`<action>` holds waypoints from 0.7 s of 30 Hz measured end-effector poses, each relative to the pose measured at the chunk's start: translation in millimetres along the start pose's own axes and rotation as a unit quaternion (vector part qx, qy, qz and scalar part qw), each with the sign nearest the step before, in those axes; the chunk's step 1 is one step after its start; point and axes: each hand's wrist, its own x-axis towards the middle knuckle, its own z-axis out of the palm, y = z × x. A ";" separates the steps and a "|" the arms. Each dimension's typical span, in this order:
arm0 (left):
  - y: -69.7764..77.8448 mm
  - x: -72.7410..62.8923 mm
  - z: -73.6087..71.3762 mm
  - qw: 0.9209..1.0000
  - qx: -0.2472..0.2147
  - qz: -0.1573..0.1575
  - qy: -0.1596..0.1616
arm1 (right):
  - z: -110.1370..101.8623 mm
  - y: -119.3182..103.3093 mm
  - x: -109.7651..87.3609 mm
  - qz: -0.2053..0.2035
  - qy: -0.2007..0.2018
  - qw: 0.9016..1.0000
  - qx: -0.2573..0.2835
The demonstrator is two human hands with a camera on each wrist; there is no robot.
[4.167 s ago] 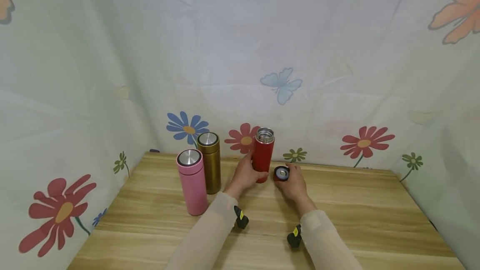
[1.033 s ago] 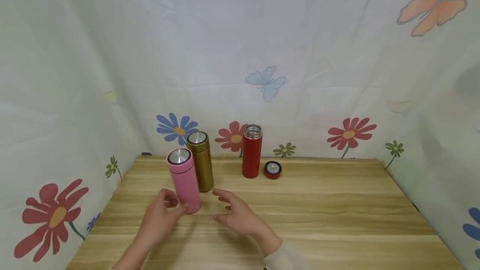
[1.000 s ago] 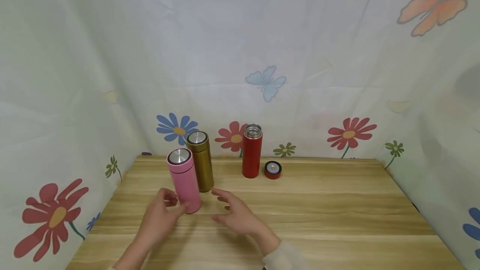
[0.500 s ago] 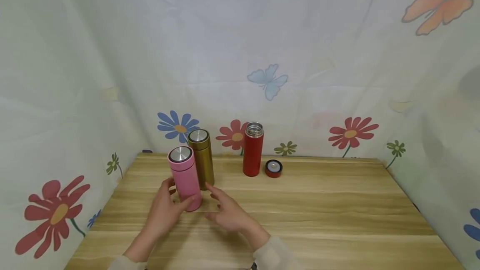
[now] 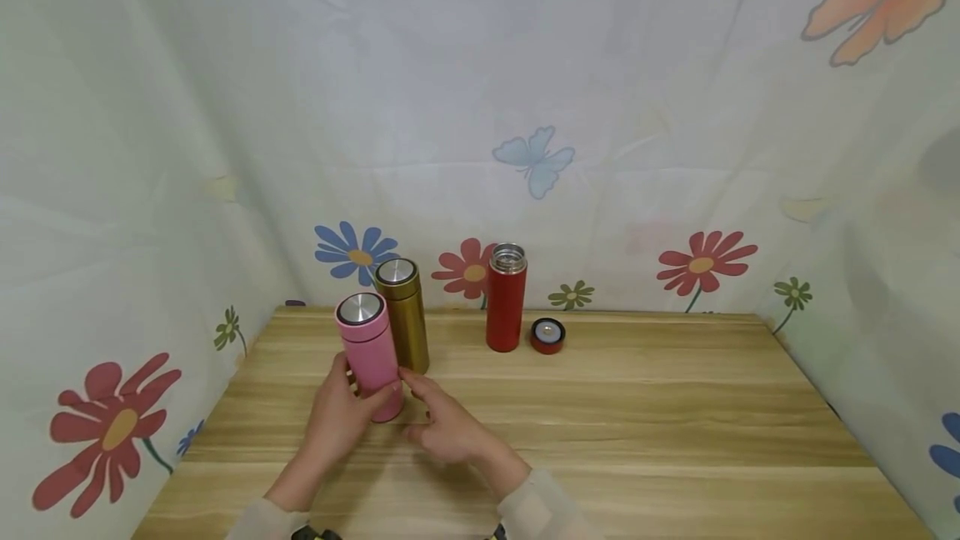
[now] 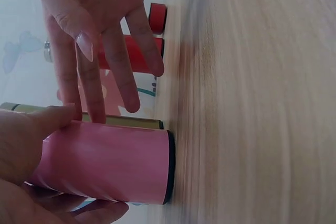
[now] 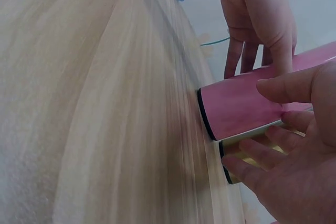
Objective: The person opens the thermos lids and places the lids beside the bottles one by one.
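Note:
My left hand (image 5: 336,415) grips the lower body of a pink thermos flask (image 5: 371,357), thumb across the front and fingers round its far left side. The flask stands upright with its silver-topped lid on. My right hand (image 5: 453,433) is at the flask's right side, its fingers extended and fingertips right at the pink wall; in the right wrist view these fingers (image 7: 262,156) are spread in front of the gold flask. Close behind the pink one stands that gold thermos flask (image 5: 409,327), lidded too.
Farther back stands a red thermos flask (image 5: 506,307) with its steel mouth uncovered. Its red lid (image 5: 547,340) lies upside down just to the right. A flower-printed curtain (image 5: 645,190) borders the wooden table (image 5: 675,407) at the back and sides.
Earlier my hands were at the red flask and its lid, which now stand apart from them. In the last second my left hand has closed round the pink flask and my right has come nearer.

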 end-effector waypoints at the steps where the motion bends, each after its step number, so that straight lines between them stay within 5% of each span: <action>1: 0.1 -0.1 0.2 1.000 0.001 0.002 0.004 | 0.4 0.4 0.1 0.002 -0.001 1.000 -0.001; 21: 2.5 -2.4 -1.3 1.000 -0.001 0.004 0.024 | 0.9 3.0 0.1 0.003 0.026 0.999 0.023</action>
